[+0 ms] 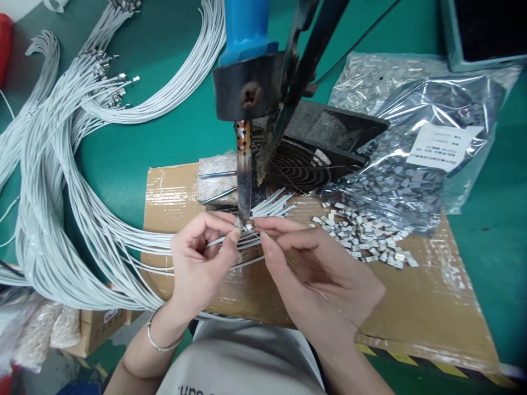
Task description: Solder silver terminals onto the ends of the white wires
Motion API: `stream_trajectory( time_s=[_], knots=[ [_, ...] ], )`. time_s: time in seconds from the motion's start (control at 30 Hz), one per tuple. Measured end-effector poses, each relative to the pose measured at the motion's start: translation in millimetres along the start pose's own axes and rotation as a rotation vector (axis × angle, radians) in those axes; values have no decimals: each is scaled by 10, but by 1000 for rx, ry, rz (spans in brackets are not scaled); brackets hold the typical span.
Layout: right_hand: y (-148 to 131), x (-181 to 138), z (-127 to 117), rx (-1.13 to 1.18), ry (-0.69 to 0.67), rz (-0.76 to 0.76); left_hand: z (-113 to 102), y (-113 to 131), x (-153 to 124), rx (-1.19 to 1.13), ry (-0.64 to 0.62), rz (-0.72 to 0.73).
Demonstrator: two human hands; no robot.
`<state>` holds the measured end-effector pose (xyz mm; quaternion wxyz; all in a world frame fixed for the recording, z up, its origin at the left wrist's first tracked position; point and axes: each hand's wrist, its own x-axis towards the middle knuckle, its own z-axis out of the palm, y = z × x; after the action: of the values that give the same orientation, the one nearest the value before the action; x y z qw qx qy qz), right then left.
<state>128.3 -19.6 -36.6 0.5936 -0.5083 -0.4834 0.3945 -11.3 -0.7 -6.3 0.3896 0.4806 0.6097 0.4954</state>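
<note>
My left hand (201, 263) pinches the end of a white cable (214, 241) between thumb and forefinger, just under the tip of a soldering iron (244, 192). The iron hangs tip down from a stand, with a blue handle above. A tiny whitish part (249, 226) sits at the iron's tip; how it joins the cable is too small to tell. From the right, my right hand (317, 269) pinches a thin solder wire (329, 302) whose end points at the tip. The wire trails back across the palm. More white cable ends (272, 204) lie behind my fingers.
A thick bundle of white cables (45, 219) fills the left. Small metal pieces (370, 236) lie heaped on the cardboard (428, 307), beside a plastic bag (444, 137) of similar pieces. A black fan (304, 162) stands behind the iron, near a stand arm (292, 93).
</note>
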Motion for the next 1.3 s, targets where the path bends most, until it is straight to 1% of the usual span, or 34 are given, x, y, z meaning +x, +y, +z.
stream_trajectory(
  time_s=[0.2, 0.33, 0.4, 0.57, 0.63, 0.73, 0.77, 0.83, 0.9, 0.93, 0.97, 1.0, 1.03, 1.07, 1.1, 1.13, 1.2, 1.27, 1.3],
  knots=[
    [-7, 5, 10, 11, 1, -9, -4, -10, -9, 9, -17, 13],
    [-14, 9, 12, 13, 4, -11, 2, -15, -48, 76, -1, 49],
    [-11, 6, 1, 4, 5, -3, 10, -29, -86, 138, 2, 99],
    [7, -28, -57, -40, -12, 23, 15, -100, -201, 271, -4, 277],
    [7, -34, -90, -31, 29, 24, 4, -131, -255, 309, -10, 322],
    [12, -20, -184, -64, 188, 56, -29, -145, -350, 338, -44, 355],
    [23, -12, -235, -67, 239, 67, -46, -134, -384, 332, -73, 353],
    [66, 3, -373, -18, 289, 76, -91, -90, -449, 287, -187, 332],
    [129, 3, -541, 71, 308, 68, -153, -35, -505, 239, -362, 296],
    [161, -5, -625, 80, 318, 72, -187, -15, -528, 231, -448, 285],
    [189, -18, -704, 70, 320, 90, -221, -7, -550, 235, -526, 283],
    [212, -34, -774, 47, 343, 93, -253, -16, -570, 245, -576, 288],
    [230, -54, -831, 2, 359, 96, -282, -43, -589, 259, -595, 282],
    [241, -74, -874, -55, 367, 93, -304, -89, -608, 271, -577, 279],
    [247, -93, -905, -119, 366, 86, -321, -149, -625, 287, -527, 273],
    [250, -111, -925, -181, 349, 85, -331, -220, -639, 325, -437, 293],
    [250, -138, -938, -279, 294, 78, -335, -363, -652, 477, -231, 426],
    [249, -152, -930, -371, 232, 64, -329, -465, -644, 648, -159, 484],
    [248, -156, -920, -423, 203, 52, -326, -491, -634, 714, -165, 493]
  ],
)
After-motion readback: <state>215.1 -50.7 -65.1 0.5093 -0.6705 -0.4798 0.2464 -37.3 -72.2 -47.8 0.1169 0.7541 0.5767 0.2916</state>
